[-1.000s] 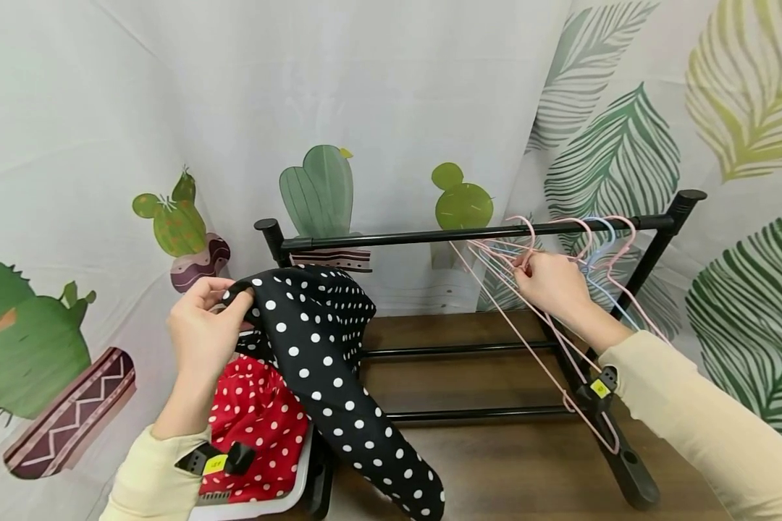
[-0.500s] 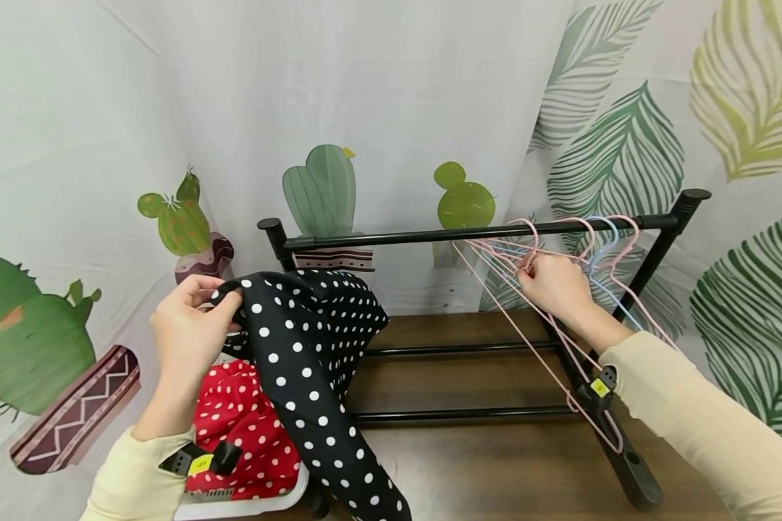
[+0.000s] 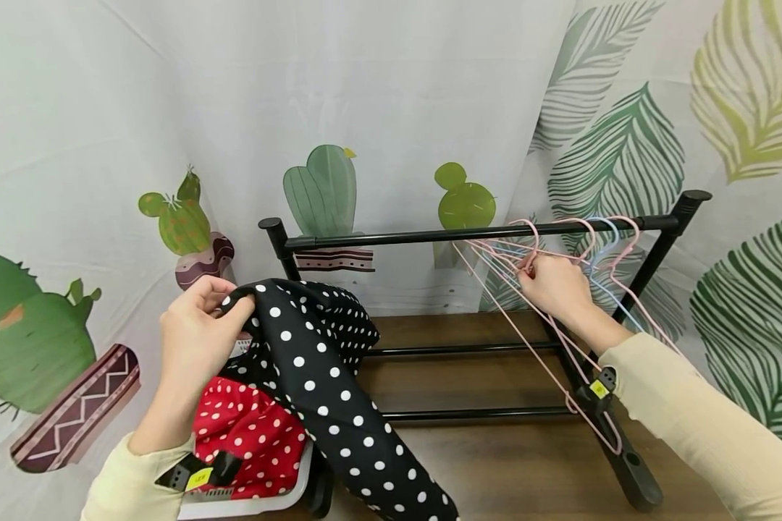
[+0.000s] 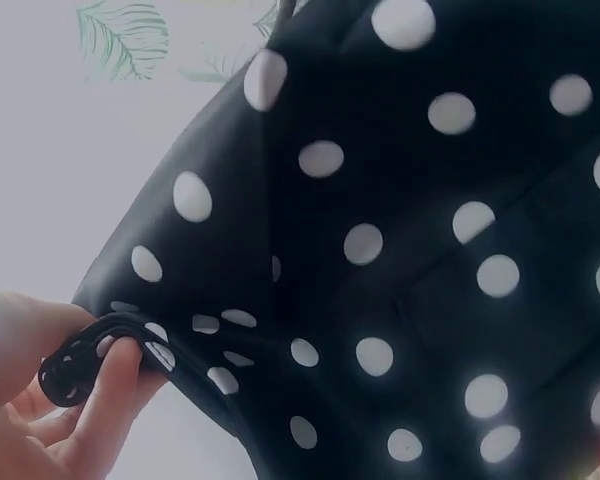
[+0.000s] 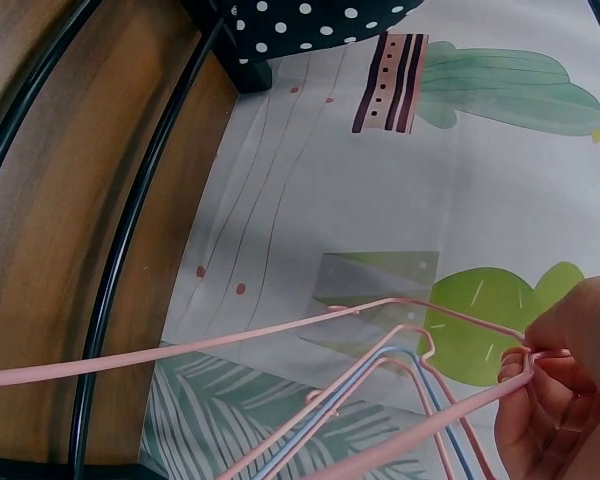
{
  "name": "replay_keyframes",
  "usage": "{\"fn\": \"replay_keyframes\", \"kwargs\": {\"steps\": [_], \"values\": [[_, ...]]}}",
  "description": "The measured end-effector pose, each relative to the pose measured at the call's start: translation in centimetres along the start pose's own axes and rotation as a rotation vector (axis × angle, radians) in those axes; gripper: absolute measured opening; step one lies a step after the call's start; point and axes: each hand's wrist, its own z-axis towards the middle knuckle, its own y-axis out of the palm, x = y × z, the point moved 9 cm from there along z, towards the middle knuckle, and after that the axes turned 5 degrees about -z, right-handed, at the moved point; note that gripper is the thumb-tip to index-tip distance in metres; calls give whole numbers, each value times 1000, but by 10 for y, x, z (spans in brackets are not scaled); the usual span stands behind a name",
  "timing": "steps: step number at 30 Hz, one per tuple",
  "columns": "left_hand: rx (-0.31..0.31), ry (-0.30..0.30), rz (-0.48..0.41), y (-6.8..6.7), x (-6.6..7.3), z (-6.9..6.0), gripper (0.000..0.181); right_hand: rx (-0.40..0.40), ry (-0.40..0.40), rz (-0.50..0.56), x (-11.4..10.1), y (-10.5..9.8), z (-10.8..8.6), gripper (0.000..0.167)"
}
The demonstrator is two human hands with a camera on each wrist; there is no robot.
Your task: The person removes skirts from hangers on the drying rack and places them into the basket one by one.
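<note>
Between its thumb and fingers my left hand (image 3: 202, 329) pinches one edge of a black garment with white polka dots (image 3: 326, 376). The dotted cloth hangs down to the right from that hand and fills most of the left wrist view, where the rolled edge (image 4: 75, 370) sits in the fingers. My right hand (image 3: 554, 286) grips a pink hanger (image 3: 528, 347) just under its hook, which is over the black rod. Behind it, several pink and blue hangers (image 5: 365, 375) hang close together. The garment and the held hanger are apart.
A black rack (image 3: 404, 237) stands on the brown wooden table (image 3: 469, 463). Left of it, a light basket (image 3: 300, 485) holds a red cloth with white dots (image 3: 254, 427). A white curtain (image 3: 378, 87) printed with plants hangs behind.
My left hand shifted left, then slightly back right, and the black dotted garment swung left and back with it. The right hand keeps its grip on the hanger.
</note>
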Motion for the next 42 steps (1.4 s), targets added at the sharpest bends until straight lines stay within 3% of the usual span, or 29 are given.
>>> {"fn": "replay_keyframes", "kwargs": {"steps": [9,14,20,24,33,37,42], "values": [[-30,86,61,17,14,-8,6,8,11,5,3,1,-1,27],[-77,71,48,28,11,-7,4,-4,9,20,3,2,-1,21],[-132,-8,-33,36,0,-5,9,-7,3,12,1,2,-2,32],[-161,-40,-115,40,-3,-5,12,-14,-1,13,1,2,-3,31],[-245,-52,-371,51,11,-11,18,-18,3,16,3,2,-2,22],[-233,-32,-382,51,14,-9,17,-14,1,16,3,2,-2,23],[-201,-36,-336,44,10,-7,17,-23,2,18,3,3,-1,24]]}}
